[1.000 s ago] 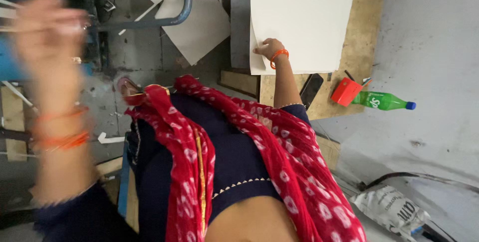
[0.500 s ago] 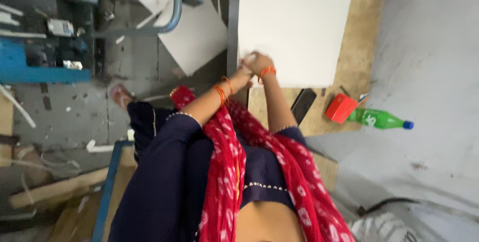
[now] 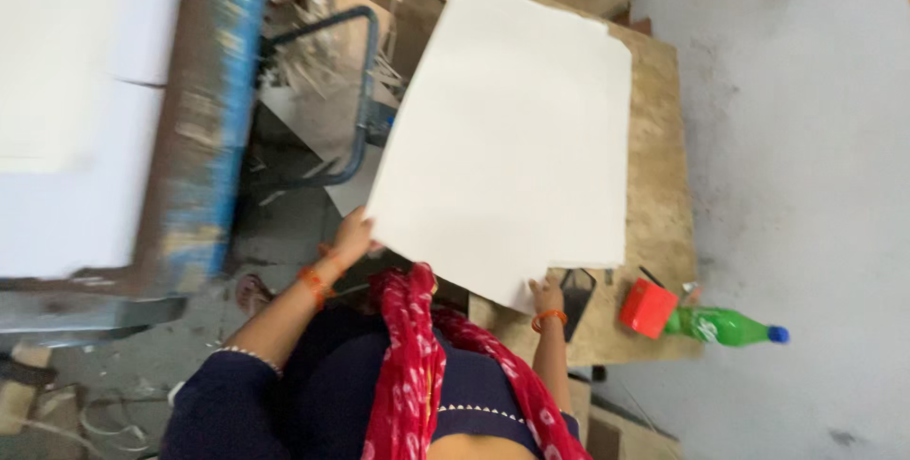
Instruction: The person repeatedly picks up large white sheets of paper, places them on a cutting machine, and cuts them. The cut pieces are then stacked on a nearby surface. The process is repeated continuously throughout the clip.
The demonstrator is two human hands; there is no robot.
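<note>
- Sheets (image 3: 517,138): big white stack on the wooden table (image 3: 659,233), long axis running near to far, lying wholly beyond both hands.
- Left hand (image 3: 353,237): fingers closed on the near-left corner, lifting it off the table's edge.
- Right hand (image 3: 547,297): fingers pressed against the near-right edge; grip itself unclear.
- Right of it: red box (image 3: 649,308), green bottle (image 3: 722,326) lying flat.
- Far left: blue-edged machine (image 3: 204,119).

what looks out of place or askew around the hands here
The big white sheet sits skewed on the wooden board, its near-left corner overhanging the edge, where the left hand grips it; the right hand presses its near edge. A green plastic bottle lies on its side on the floor beside a red box.
</note>
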